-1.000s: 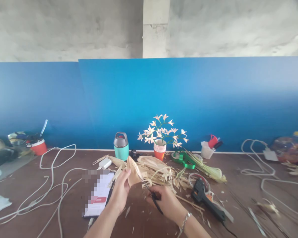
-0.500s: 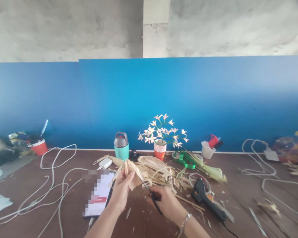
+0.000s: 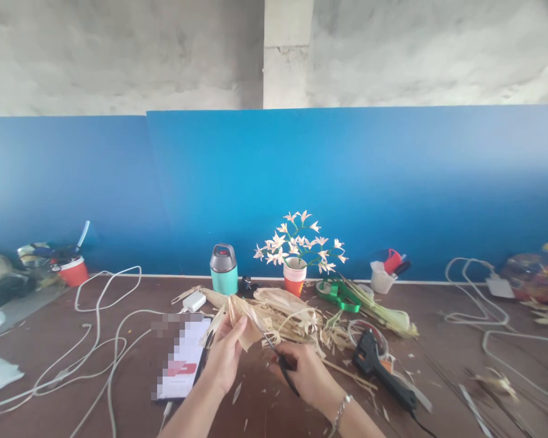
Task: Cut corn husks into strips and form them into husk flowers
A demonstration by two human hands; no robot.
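Between the thumb and fingers of my left hand [image 3: 226, 353] is a pale dried corn husk [image 3: 249, 336], held up above the table. My right hand [image 3: 304, 371] grips a pair of black-handled scissors [image 3: 287, 368], its blades pointing up and left at the husk's right edge. Whether the blades have cut into it I cannot tell. Behind both hands lies a heap of dried husks [image 3: 285, 299] and strips. Farther back, a stack of paper cups [image 3: 295, 281] holds pale flowers [image 3: 296, 243] on green stems.
A black glue gun [image 3: 383, 371] lies right of my right hand, near green ribbon [image 3: 340, 296]. Left of my left hand is a phone [image 3: 181, 362] with a cable. A teal flask [image 3: 224, 272] stands behind. White cables [image 3: 98, 322] loop across the left side of the brown table.
Hardly anything differs. The view has tilted very slightly, and both hands keep almost the same place, with the husk and scissors still in them.
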